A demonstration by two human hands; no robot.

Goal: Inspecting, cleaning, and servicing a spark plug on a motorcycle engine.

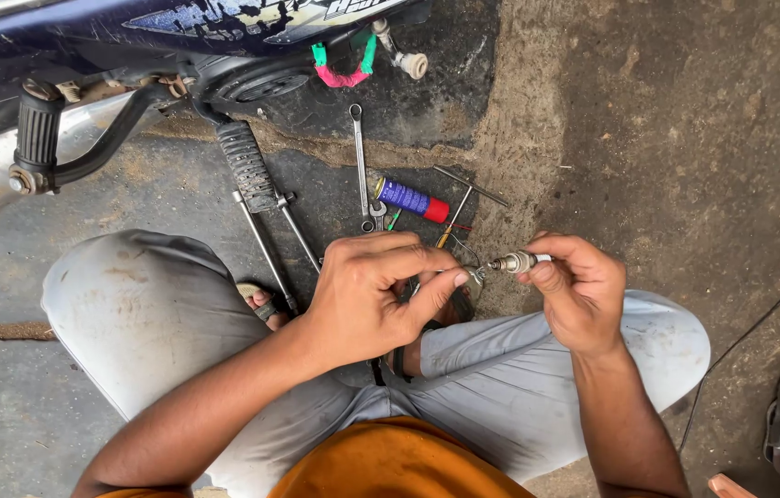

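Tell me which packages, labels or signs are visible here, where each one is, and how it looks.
Spray can: lying on the ground beside the wrench, above the left hand; a cylinder, blue body, red cap.
Decal: on the motorcycle's dark blue panel at the top edge; white and pale yellow shapes, partly cut off.
No screens or signs.

The small silvery metal spark plug with a white ceramic end (519, 262) looks dull; the long polished steel spanner (358, 157) gleams on the rough, gritty concrete floor (685, 138).
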